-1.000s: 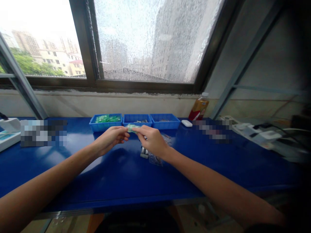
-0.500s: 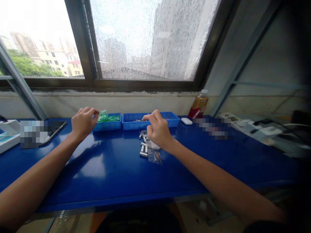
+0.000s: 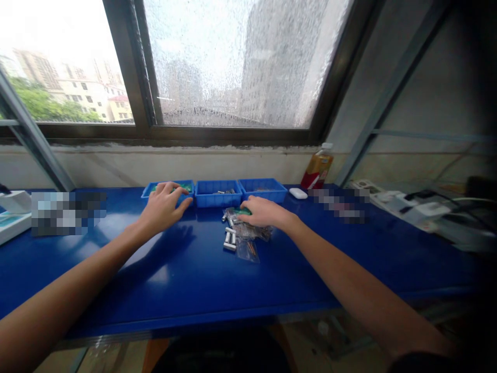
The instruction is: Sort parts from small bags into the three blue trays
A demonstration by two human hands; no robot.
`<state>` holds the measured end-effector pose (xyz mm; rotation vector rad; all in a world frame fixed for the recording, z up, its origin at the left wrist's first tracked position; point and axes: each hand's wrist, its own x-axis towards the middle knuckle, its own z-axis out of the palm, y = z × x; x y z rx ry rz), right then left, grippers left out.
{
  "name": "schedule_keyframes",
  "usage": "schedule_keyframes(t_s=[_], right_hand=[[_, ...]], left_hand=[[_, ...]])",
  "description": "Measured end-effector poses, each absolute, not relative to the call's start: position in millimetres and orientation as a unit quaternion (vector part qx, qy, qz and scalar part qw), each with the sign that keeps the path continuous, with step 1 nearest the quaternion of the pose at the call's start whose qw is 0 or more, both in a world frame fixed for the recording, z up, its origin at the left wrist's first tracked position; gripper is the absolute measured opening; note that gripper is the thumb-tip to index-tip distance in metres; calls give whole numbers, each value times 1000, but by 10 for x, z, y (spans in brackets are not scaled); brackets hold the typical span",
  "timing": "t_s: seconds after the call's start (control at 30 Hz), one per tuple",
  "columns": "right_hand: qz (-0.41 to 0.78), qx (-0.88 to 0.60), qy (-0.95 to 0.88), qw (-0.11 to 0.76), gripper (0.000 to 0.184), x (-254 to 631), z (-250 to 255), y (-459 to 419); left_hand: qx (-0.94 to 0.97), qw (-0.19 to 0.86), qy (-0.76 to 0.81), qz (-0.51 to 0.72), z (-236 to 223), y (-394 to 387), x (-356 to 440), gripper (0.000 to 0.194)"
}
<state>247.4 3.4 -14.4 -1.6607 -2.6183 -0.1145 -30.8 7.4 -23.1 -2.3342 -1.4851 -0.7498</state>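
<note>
My left hand (image 3: 165, 204) hovers over the near side of the left blue bin (image 3: 145, 192), fingers spread, nothing seen in them. Green pieces (image 3: 186, 187) lie in that bin, partly hidden by the hand. My right hand (image 3: 264, 212) is lowered over a pile of small see-through bags (image 3: 252, 231) on the table. Its fingers are closed on a small green piece (image 3: 243, 211), mostly covered by the hand. Small silver-white metal parts (image 3: 229, 239) and a bag with copper-coloured pins (image 3: 248, 250) lie just in front of the pile.
A middle blue bin (image 3: 218, 200) with small metal parts and a right blue bin (image 3: 267, 196) stand by the wall. Farther right are a white case (image 3: 298, 193) and a bottle (image 3: 317, 168). Power strips (image 3: 423, 207) with cables lie on the right. The blue table's (image 3: 186, 311) front edge is near me.
My left hand has moved right and nearer, its fingers spreading over the left bin. My right hand has come down from before the bins onto the bags, with green now showing at its fingers.
</note>
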Motion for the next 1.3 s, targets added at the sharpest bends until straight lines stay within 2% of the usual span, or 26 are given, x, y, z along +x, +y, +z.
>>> schedule_keyframes(t_s=[0.13, 0.23, 0.3, 0.4, 0.47, 0.5, 0.57, 0.63, 0.7, 0.8, 0.83, 0.9, 1.0, 1.07, 1.17, 1.23, 1.3], right_hand=[[-40, -552, -832, 31, 23, 2458, -118, -1], [-58, -553, -826, 93, 16, 2418, -92, -31], [-76, -511, -837, 181, 19, 2355, -81, -67], [-109, -406, -852, 313, 23, 2204, -88, -160], [-131, -345, -863, 346, 24, 2091, -107, -240], [-138, -323, -869, 348, 24, 2041, -118, -278], [-136, -303, -876, 349, 24, 1962, -136, -341], [-90, -316, -873, 361, 22, 1917, -142, -374], [25, -358, -854, 377, 26, 1894, -135, -378], [273, -420, -772, 391, 47, 1874, -118, -349], [341, -429, -736, 396, 51, 1867, -117, -335], [422, -438, -681, 408, 48, 1855, -126, -307], [448, -440, -662, 410, 30, 1859, -167, -266], [403, -428, -695, 415, 20, 1884, -207, -236], [212, -391, -784, 434, 23, 1937, -270, -199], [87, -350, -829, 428, 29, 1961, -305, -192], [23, -316, -855, 411, 36, 1965, -325, -206]], left_hand=[[-849, 73, -457, -254, -316, 33, -197, 32], [-861, -1, -434, -266, -320, -3, -137, 30], [-841, -127, -448, -273, -289, -58, -86, 38], [-723, -418, -472, -282, -229, -178, 4, 56], [-633, -559, -443, -302, -200, -245, 58, 58], [-608, -591, -422, -322, -192, -266, 77, 54], [-609, -578, -391, -377, -188, -280, 99, 42], [-661, -475, -392, -428, -196, -270, 96, 31], [-732, -310, -405, -451, -214, -258, 79, 25], [-820, -88, -377, -422, -247, -254, 48, 17], [-839, -44, -358, -407, -259, -254, 41, 16], [-864, -4, -326, -383, -276, -251, 33, 18], [-877, -40, -316, -360, -276, -244, 35, 27], [-863, -127, -337, -354, -257, -247, 45, 30], [-776, -336, -384, -370, -220, -262, 72, 34], [-677, -486, -394, -387, -207, -267, 91, 45], [-595, -581, -384, -402, -212, -256, 104, 49]])
